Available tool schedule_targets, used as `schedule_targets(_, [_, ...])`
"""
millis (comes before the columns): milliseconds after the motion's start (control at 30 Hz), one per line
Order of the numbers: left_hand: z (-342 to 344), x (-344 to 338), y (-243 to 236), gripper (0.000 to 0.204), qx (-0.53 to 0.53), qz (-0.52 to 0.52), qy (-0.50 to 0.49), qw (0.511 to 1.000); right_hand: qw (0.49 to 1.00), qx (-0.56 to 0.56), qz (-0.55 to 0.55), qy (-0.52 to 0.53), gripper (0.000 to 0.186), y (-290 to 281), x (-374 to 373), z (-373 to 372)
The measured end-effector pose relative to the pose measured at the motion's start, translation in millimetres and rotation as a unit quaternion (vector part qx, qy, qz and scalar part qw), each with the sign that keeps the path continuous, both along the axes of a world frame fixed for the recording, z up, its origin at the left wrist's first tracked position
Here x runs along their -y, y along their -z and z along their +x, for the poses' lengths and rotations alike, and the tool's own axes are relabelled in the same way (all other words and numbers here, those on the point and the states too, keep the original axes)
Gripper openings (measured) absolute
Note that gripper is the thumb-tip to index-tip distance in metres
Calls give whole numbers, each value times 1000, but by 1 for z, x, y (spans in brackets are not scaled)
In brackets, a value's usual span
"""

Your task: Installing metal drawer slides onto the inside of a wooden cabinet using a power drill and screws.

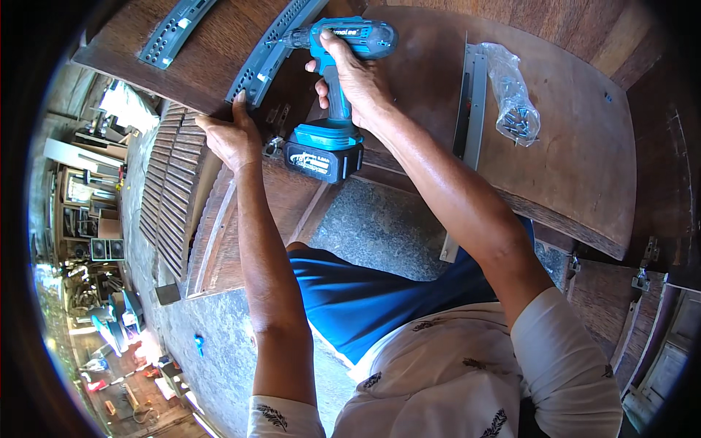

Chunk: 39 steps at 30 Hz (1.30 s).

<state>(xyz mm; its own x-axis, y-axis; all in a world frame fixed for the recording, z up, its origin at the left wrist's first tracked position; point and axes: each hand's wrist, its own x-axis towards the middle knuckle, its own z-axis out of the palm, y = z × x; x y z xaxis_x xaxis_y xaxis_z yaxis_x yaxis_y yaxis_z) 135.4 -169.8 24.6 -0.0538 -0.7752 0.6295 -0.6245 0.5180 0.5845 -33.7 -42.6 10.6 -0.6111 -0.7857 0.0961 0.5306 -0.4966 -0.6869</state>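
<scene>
My right hand is wrapped round the handle of a teal cordless drill with a black battery at its base. The drill lies nearly level, and its tip points left, meeting a perforated metal drawer slide. That slide lies along a brown wooden panel. My left hand grips at the slide's near end, the thumb on the metal and a finger along the panel's edge. Farther left on the same panel is a second drawer slide. Any screw at the drill's tip is too small to make out.
To the right, a wooden board carries a clear plastic bag of screws and another long metal slide. Metal hinges sit at the cabinet's right. A slatted wooden panel leans at left, and a small blue object lies on the floor.
</scene>
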Motion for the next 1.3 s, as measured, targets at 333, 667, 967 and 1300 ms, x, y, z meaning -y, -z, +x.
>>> schedule_targets(333, [1, 1, 0, 57, 8, -13, 0, 1000, 1000, -23, -9, 15, 38, -3, 2, -2])
schedule_targets(667, [-1, -1, 0, 56, 6, -11, -6, 1000, 1000, -5, -15, -22, 39, -1, 3, -6])
schedule_targets(967, [0, 2, 1, 56, 10, -28, -5, 1000, 1000, -21, -8, 6, 38, 2, 1, -11])
schedule_targets(1300, [1, 2, 1, 57, 18, -29, -12, 999, 1000, 1, -2, 3, 37, 2, 6, -16])
